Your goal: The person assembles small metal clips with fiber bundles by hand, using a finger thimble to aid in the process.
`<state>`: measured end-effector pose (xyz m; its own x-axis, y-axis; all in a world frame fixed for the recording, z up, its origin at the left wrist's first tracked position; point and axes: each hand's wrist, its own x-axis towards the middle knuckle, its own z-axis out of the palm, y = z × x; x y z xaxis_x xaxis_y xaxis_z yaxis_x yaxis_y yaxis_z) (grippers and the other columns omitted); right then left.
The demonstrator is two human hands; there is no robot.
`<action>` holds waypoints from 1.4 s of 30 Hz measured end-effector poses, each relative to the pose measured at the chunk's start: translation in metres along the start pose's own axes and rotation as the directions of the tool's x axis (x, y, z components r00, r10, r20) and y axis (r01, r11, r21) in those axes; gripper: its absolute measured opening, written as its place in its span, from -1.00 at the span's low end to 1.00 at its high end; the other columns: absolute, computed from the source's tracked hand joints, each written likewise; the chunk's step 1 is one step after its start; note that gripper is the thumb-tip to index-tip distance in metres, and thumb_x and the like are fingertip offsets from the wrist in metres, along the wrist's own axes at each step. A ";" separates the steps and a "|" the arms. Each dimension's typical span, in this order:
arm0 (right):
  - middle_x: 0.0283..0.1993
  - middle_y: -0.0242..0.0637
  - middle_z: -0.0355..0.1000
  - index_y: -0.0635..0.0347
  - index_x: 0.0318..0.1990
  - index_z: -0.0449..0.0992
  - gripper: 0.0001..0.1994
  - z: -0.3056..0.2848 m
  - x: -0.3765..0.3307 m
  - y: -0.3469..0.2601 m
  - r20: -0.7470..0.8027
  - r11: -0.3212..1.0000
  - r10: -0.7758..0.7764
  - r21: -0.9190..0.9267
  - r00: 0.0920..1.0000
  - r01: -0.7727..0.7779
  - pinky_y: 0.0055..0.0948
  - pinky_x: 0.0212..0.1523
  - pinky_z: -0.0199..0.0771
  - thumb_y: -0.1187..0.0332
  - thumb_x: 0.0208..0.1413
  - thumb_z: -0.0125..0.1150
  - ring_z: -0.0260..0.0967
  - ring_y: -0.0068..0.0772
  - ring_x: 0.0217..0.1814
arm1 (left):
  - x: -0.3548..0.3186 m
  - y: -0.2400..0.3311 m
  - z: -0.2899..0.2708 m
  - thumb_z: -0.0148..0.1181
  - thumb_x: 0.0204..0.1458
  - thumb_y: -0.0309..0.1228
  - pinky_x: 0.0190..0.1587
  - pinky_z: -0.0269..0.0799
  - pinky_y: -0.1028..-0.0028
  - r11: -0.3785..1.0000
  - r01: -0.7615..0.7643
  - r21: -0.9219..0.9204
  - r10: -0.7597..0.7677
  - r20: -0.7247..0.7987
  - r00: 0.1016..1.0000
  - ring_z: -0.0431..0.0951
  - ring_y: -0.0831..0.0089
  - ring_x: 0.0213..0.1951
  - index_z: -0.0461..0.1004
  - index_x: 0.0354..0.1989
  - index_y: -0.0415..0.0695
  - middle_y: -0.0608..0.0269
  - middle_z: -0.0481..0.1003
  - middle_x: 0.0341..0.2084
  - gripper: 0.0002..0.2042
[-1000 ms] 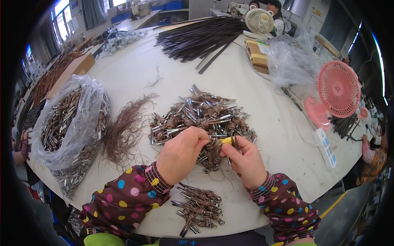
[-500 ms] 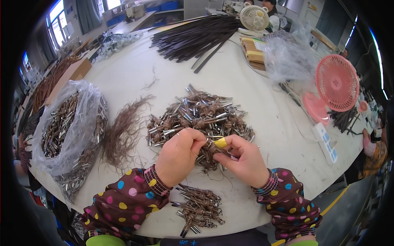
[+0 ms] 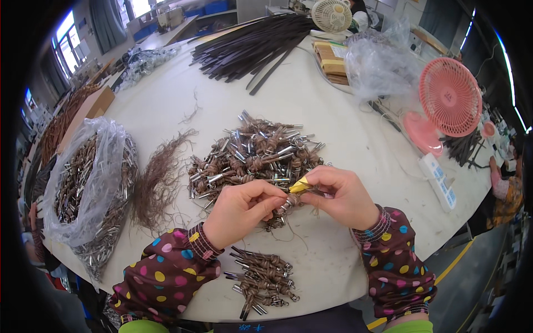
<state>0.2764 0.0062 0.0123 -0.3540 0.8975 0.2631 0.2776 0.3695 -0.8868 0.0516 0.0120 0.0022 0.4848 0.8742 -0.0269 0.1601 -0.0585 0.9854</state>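
Observation:
Both hands meet over the near edge of a large pile of knotted brown cord pieces with silver metal tips (image 3: 252, 150). My left hand (image 3: 236, 213) is closed, thumb and forefinger pinching one knotted cord piece (image 3: 286, 207). From the other side my right hand (image 3: 347, 200) closes its fingertips at the same piece. Yellow tape (image 3: 299, 185) wraps a fingertip of that hand. Something thin and dark shows between its fingers, too small to name. Nearer me, between my forearms, lies a smaller group of similar cord pieces (image 3: 264, 280).
On the left, a clear plastic bag (image 3: 83, 222) holds more cord pieces, beside a heap of loose brown threads (image 3: 161, 183). Dark strips (image 3: 244, 53) spread across the far side. A pink fan (image 3: 451, 97) and a white power strip (image 3: 437, 180) stand on the right.
My left hand has turned, and its thumb and forefinger now show pinching the cord piece. The right hand has risen slightly against the pile. The whole view has shifted a little.

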 end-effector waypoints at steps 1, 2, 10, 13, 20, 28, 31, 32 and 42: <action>-0.37 -0.45 0.44 0.24 -0.22 0.56 -0.81 0.001 0.001 0.000 -0.042 0.997 -0.054 -0.064 0.998 0.052 -0.67 -0.47 0.23 0.57 -0.04 0.33 0.19 -0.70 -0.50 | -0.002 0.001 0.000 0.15 0.12 -0.58 -0.38 0.42 0.68 0.989 -0.067 0.129 0.073 -0.041 0.996 0.48 0.71 -0.44 0.52 -0.21 -0.25 0.32 0.55 -0.39 -0.90; -0.37 -0.45 0.44 0.24 -0.22 0.56 -0.81 0.001 0.001 0.001 -0.042 0.997 -0.054 -0.062 0.998 0.051 -0.67 -0.47 0.23 0.57 -0.04 0.33 0.19 -0.70 -0.50 | -0.003 0.002 0.000 0.15 0.12 -0.58 -0.38 0.42 0.67 0.958 -0.128 0.258 0.151 -0.071 0.986 0.47 0.71 -0.46 0.51 -0.21 -0.26 0.31 0.55 -0.40 -0.90; -0.31 -0.32 0.47 0.24 -0.27 0.52 -0.78 0.005 -0.001 0.000 -0.151 0.927 -0.203 -0.349 0.967 0.140 -0.60 -0.45 0.39 0.64 -0.13 0.28 0.37 -0.53 -0.48 | -0.011 0.008 -0.014 0.15 0.04 -0.62 -0.33 0.41 0.59 0.773 -0.273 0.573 0.339 -0.009 0.941 0.50 0.54 -0.40 0.49 -0.18 -0.24 0.22 0.50 -0.33 -0.84; -0.30 -0.33 0.48 0.22 -0.27 0.51 -0.75 0.008 -0.001 0.000 -0.202 0.942 -0.201 -0.307 0.959 0.133 -0.60 -0.46 0.40 0.65 -0.17 0.28 0.40 -0.52 -0.48 | -0.013 0.019 -0.012 0.17 0.00 -0.61 -0.29 0.42 0.55 0.782 -0.294 0.550 0.382 -0.050 0.923 0.50 0.47 -0.35 0.48 -0.15 -0.22 0.18 0.46 -0.22 -0.78; -0.34 -0.34 0.45 0.24 -0.26 0.55 -0.74 0.023 -0.004 -0.002 -0.200 0.920 -0.265 -0.344 0.943 0.186 -0.65 -0.52 0.25 0.67 -0.18 0.31 0.24 -0.62 -0.53 | -0.004 0.008 0.003 0.30 -0.08 -0.50 -0.32 0.47 0.44 0.827 -0.346 0.443 0.461 -0.184 0.868 0.58 0.35 -0.41 0.48 -0.25 -0.24 0.15 0.54 -0.45 -0.79; -0.37 -0.32 0.45 0.27 -0.26 0.52 -0.74 0.022 -0.004 0.000 -0.201 0.965 -0.140 -0.246 0.969 0.089 -0.60 -0.48 0.36 0.65 -0.20 0.27 0.35 -0.54 -0.51 | -0.005 -0.002 -0.006 0.14 0.02 -0.61 -0.25 0.47 0.58 0.939 -0.241 0.245 0.253 -0.015 0.967 0.51 0.54 -0.22 0.41 -0.10 -0.26 0.17 0.50 -0.13 -0.75; -0.40 -0.33 0.42 0.29 -0.25 0.52 -0.77 0.013 -0.004 -0.005 -0.157 0.978 -0.112 -0.191 0.981 0.081 -0.63 -0.50 0.27 0.62 -0.14 0.32 0.24 -0.62 -0.54 | -0.005 0.006 -0.017 0.03 0.08 -0.64 -0.29 0.45 0.62 0.978 0.068 -0.198 -0.048 0.105 0.993 0.46 0.59 -0.15 0.32 0.05 -0.24 0.16 0.42 -0.01 -0.68; -0.40 -0.33 0.42 0.29 -0.25 0.52 -0.77 0.014 -0.004 -0.005 -0.156 0.979 -0.111 -0.190 0.981 0.081 -0.63 -0.50 0.27 0.62 -0.14 0.32 0.24 -0.62 -0.54 | -0.005 0.005 -0.017 0.03 0.08 -0.64 -0.29 0.45 0.62 0.978 0.069 -0.198 -0.049 0.104 0.993 0.46 0.59 -0.15 0.32 0.05 -0.24 0.16 0.42 -0.01 -0.68; -0.44 -0.36 0.39 0.30 -0.27 0.52 -0.78 0.013 -0.003 -0.002 -0.109 0.982 -0.084 -0.179 0.991 0.064 -0.61 -0.51 0.25 0.59 -0.14 0.37 0.20 -0.62 -0.55 | 0.000 -0.008 -0.006 0.17 0.10 -0.56 -0.42 0.44 0.66 0.988 -0.140 0.058 0.144 -0.061 0.988 0.50 0.70 -0.50 0.52 -0.19 -0.26 0.32 0.56 -0.43 -0.87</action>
<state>0.2650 0.0000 0.0086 -0.2771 0.8841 0.3763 0.4096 0.4629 -0.7861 0.0448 0.0151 -0.0046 0.4492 0.8846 0.1254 0.1399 -0.2083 0.9680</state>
